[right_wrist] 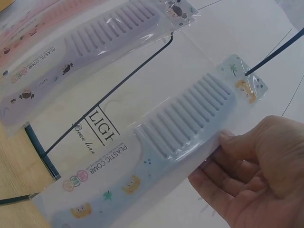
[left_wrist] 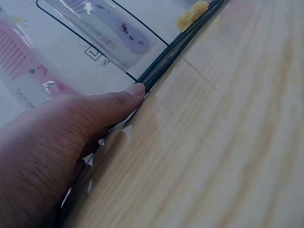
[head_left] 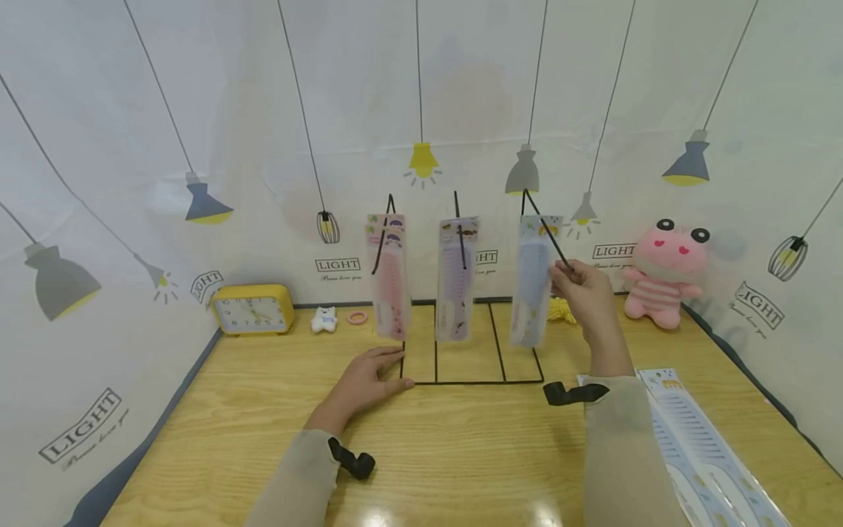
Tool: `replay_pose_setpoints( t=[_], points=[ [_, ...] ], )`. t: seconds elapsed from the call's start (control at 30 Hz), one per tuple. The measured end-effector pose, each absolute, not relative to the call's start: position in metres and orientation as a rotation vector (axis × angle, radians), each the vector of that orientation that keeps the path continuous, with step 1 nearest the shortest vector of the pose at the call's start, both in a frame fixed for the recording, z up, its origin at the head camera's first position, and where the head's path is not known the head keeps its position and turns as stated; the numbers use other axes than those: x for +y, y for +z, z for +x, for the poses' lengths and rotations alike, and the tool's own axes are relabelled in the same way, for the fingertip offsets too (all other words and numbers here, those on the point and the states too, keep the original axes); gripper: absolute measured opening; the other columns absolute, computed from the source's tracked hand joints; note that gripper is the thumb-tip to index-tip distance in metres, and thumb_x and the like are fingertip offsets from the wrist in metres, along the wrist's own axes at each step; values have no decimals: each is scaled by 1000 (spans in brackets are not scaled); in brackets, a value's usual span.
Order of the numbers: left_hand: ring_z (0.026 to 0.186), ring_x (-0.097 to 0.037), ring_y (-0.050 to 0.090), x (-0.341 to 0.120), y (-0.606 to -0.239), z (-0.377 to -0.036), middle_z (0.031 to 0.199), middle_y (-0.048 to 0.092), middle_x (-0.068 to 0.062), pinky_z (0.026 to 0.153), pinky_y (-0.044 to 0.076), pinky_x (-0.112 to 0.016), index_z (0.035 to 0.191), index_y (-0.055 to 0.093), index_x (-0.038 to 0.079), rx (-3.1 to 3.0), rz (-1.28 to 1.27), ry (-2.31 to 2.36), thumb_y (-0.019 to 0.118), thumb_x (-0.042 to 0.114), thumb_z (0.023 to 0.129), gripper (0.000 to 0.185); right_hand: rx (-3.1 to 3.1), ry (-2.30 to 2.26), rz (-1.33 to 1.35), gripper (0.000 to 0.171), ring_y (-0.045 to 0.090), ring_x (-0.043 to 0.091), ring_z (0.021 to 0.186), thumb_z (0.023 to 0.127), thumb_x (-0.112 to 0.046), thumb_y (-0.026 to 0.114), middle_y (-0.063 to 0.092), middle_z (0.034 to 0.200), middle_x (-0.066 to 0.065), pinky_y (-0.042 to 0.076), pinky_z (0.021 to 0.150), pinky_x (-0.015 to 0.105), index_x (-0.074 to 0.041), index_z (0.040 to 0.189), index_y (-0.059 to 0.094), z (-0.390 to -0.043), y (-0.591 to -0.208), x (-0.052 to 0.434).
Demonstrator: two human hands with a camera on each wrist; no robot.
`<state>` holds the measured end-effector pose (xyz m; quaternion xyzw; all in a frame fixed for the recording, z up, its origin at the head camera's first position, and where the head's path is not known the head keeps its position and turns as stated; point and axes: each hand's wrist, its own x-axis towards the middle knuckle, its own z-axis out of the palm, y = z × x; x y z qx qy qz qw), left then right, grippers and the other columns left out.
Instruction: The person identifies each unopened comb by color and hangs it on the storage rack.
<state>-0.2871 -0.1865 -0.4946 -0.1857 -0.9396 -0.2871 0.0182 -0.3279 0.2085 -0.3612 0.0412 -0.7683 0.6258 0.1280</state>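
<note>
A black wire display rack (head_left: 456,382) stands on the table with packaged combs hanging from its hooks. My right hand (head_left: 588,293) pinches the edge of a blue packaged comb (right_wrist: 190,123), whose top hangs on the right hook. Purple packaged comb (head_left: 454,285) is on the middle hook. Pink packaged combs (head_left: 390,285), seemingly more than one, hang on the left hook. My left hand (head_left: 362,384) rests at the rack's front left corner, fingers extended; its thumb touches the base wire in the left wrist view. Some of its fingers are hidden there.
More blue packaged combs (head_left: 705,446) lie at the front right. Along the back stand a yellow clock (head_left: 253,309), a small white figure (head_left: 324,320), a pink ring (head_left: 358,318), yellow cord (head_left: 561,310) and a pink plush toy (head_left: 661,278).
</note>
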Motion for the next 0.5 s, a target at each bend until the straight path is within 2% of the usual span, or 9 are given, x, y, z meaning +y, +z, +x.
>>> replay_pose_setpoints(
  t=[0.1, 0.2, 0.37, 0.5],
  points=[
    [140, -28, 43, -187, -496, -286, 150, 50, -2, 116, 34, -48, 145, 57, 20, -2929, -572, -880, 70, 60, 88, 71, -2270, 1814, 122, 49, 64, -2, 94, 104, -26, 57, 58, 133, 24, 56, 84, 18, 9, 138, 53, -327, -363, 210],
    [140, -27, 43, -187, -498, -286, 151, 49, -1, 116, 34, -47, 146, 56, 21, -2947, -562, -874, 69, 62, 87, 72, -2290, 1814, 122, 53, 62, -1, 98, 104, -27, 56, 55, 139, 23, 55, 86, 18, 8, 143, 49, -326, -364, 210],
    [140, -28, 43, -187, -497, -287, 151, 49, -1, 116, 33, -49, 145, 57, 20, -2930, -574, -873, 69, 61, 88, 71, -2283, 1788, 122, 52, 64, 5, 102, 103, -28, 59, 57, 138, 24, 55, 88, 19, 8, 141, 52, -327, -364, 211],
    [140, -28, 43, -187, -497, -289, 151, 50, -2, 116, 33, -49, 144, 58, 21, -2915, -577, -864, 69, 62, 88, 71, -2270, 1772, 97, 54, 67, 16, 108, 101, -36, 62, 60, 133, 24, 55, 91, 24, 4, 137, 58, -327, -363, 212]
  ],
)
